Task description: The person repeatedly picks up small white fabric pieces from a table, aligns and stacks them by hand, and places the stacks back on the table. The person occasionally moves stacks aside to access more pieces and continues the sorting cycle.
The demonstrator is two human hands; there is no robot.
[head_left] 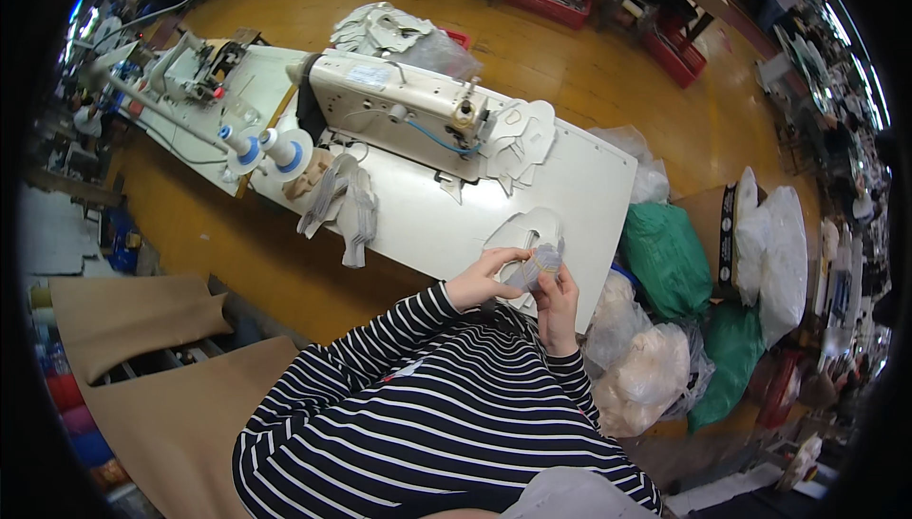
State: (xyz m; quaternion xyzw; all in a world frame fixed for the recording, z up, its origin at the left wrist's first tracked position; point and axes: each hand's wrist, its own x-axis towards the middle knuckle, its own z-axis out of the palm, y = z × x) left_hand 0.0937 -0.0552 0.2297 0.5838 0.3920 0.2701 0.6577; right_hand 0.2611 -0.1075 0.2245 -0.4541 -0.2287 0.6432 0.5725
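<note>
Both of my hands meet over the near right edge of the white sewing table (594, 177). Between them is a small bundle of grey fabric pieces (545, 259) with thin yellowish strands across it. My left hand (486, 278) pinches the bundle from the left, and my right hand (559, 302) grips its right side. Beneath and just beyond lie white cut pieces (518, 226), partly hidden by my hands. Farther back stands a white sewing machine (389, 101), with a pile of white cut pieces (522, 139) at its right end.
Stacked grey pieces (342, 206) hang over the table's near edge, beside two thread cones (285, 150). More white pieces (375, 27) are heaped behind the machine. Green bags (665, 258), clear plastic bags (641, 377) and a cardboard box (708, 225) crowd the floor at right.
</note>
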